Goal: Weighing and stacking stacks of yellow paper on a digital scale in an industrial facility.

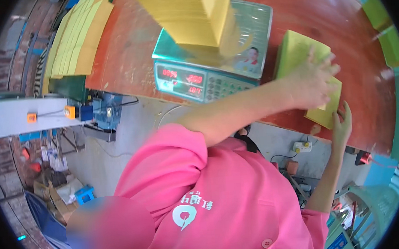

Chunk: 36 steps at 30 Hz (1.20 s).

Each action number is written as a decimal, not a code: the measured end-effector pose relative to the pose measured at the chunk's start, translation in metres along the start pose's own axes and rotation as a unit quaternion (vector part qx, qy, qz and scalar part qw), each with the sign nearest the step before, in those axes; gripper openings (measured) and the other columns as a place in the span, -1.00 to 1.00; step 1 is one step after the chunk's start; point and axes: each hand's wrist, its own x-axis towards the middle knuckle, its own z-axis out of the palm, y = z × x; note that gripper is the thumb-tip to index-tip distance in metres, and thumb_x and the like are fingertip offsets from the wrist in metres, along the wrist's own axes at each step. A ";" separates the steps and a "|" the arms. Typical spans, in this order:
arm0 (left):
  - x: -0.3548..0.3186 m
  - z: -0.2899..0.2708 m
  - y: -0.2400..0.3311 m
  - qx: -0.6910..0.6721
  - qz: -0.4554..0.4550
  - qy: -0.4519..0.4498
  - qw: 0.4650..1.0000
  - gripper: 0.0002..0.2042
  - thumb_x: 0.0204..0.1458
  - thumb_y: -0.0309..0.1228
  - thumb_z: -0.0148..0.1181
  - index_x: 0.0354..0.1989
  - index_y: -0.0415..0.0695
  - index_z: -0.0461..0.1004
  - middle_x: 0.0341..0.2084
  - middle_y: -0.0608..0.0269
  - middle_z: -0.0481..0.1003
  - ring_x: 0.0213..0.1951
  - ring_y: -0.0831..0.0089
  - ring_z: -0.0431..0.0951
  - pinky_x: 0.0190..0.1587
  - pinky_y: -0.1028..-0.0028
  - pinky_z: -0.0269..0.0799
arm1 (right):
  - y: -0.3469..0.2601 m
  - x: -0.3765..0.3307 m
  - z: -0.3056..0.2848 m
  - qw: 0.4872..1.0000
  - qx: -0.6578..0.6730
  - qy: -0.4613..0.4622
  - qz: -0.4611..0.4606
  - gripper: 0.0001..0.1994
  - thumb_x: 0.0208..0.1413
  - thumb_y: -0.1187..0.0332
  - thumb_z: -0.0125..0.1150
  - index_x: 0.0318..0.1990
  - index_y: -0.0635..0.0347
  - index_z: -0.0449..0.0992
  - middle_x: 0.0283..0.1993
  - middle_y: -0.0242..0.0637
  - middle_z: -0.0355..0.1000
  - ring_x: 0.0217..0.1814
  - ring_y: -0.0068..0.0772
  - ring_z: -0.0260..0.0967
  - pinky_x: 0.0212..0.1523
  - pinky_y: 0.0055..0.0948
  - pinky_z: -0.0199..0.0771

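My left hand (311,82) reaches across the red table and lies over stacked yellow paper, its fingers spread and slightly blurred. Beyond that hand is a thick yellow-green paper stack (296,46). On its near side, a yellow paper stack (323,114) shows near the table edge. The hand hides where the two meet, so I cannot tell if they are separate. My right hand (342,124) is at the right edge of the nearer stack, fingers apart and touching or almost touching it.
Left of my hands, a digital scale (205,80) with lit red digits carries a tall yellow paper block (196,18). Fanned yellow sheets (80,35) lie at the table's far left. More yellow-green stacks (390,41) sit at the right. A power strip (302,147) is below the table (366,126).
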 end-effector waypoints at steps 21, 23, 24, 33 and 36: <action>-0.202 -0.306 -0.065 -0.144 -0.276 0.350 0.884 -0.83 0.20 -0.51 0.10 -0.13 -0.30 0.55 -0.15 0.18 0.59 -0.11 0.47 0.56 -0.01 0.48 0.44 | -0.231 -0.087 0.133 0.955 0.224 0.111 -0.161 -0.69 0.23 0.63 -0.10 0.09 0.41 0.44 0.07 -0.09 0.47 0.06 -0.33 0.46 0.06 -0.37 0.43; -0.179 -0.328 -0.081 -0.041 -0.122 0.314 0.941 -0.79 0.14 -0.49 0.18 -0.06 -0.25 0.56 -0.04 0.17 0.56 0.00 0.42 0.52 0.04 0.45 0.40 | -0.236 -0.094 0.152 0.958 0.239 0.068 -0.146 -0.70 0.21 0.64 -0.10 0.04 0.40 0.47 -0.03 -0.15 0.50 -0.01 -0.41 0.46 0.01 -0.43 0.44; -0.163 -0.336 -0.091 -0.035 -0.094 0.322 0.941 -0.79 0.14 -0.49 0.18 -0.06 -0.25 0.56 -0.04 0.17 0.56 0.00 0.42 0.52 0.04 0.45 0.40 | -0.236 -0.097 0.162 0.957 0.246 0.047 -0.143 -0.71 0.21 0.64 -0.09 0.03 0.38 0.48 -0.07 -0.19 0.51 -0.04 -0.45 0.46 -0.01 -0.46 0.45; -0.084 -0.341 -0.145 -0.062 -0.090 0.068 0.992 -0.65 -0.09 -0.49 0.37 -0.06 -0.21 0.58 0.02 0.17 0.55 0.11 0.31 0.49 0.19 0.41 0.30 | -0.252 -0.140 0.193 0.952 0.295 0.023 -0.082 -0.71 0.17 0.70 -0.07 -0.01 0.34 0.49 -0.09 -0.29 0.49 -0.05 -0.53 0.45 0.02 -0.50 0.42; -0.077 -0.346 -0.153 -0.033 -0.091 0.049 0.994 -0.69 -0.07 -0.46 0.37 -0.10 -0.21 0.58 -0.01 0.17 0.56 0.08 0.30 0.50 0.17 0.39 0.33 | -0.248 -0.142 0.194 0.952 0.299 0.045 -0.048 -0.72 0.18 0.69 -0.07 -0.02 0.34 0.49 -0.11 -0.31 0.48 -0.05 -0.53 0.44 0.02 -0.52 0.42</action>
